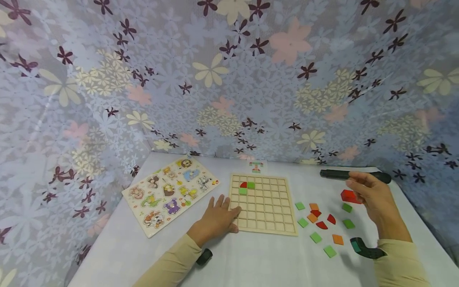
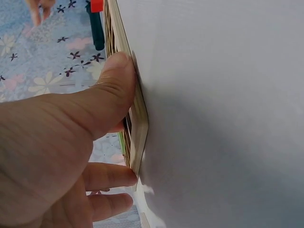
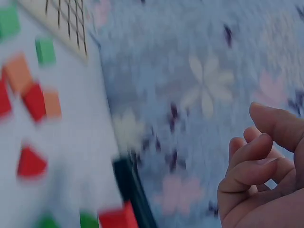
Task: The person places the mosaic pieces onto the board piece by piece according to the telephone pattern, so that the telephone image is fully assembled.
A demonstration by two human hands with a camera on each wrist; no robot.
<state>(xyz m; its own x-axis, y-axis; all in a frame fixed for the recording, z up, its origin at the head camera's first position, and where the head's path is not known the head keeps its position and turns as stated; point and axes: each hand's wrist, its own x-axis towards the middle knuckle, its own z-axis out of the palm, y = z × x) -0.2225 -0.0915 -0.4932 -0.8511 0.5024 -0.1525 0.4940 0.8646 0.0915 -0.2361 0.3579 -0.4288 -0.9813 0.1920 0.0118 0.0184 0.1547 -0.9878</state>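
My left hand (image 1: 217, 218) rests at the near left corner of a wooden grid board (image 1: 263, 233), its fingers extended. The left wrist view shows the thumb (image 2: 116, 76) along one edge and two fingertips by the other side of the corner. A red quarter-circle piece (image 1: 244, 185), a green square (image 1: 251, 185) and another green square (image 1: 243, 191) sit in the grid's upper left cells. Raised over the right side, my right hand (image 1: 373, 197) has loosely bent fingers, with nothing visible between thumb and fingers in the right wrist view.
Several loose orange, green and red pieces (image 1: 315, 237) lie right of the board. Beyond them are a red block (image 1: 350, 196) and a black rod-like object (image 1: 335, 173). An animal puzzle board (image 1: 148, 233) lies left; a small pattern card (image 1: 256, 166) is behind the grid.
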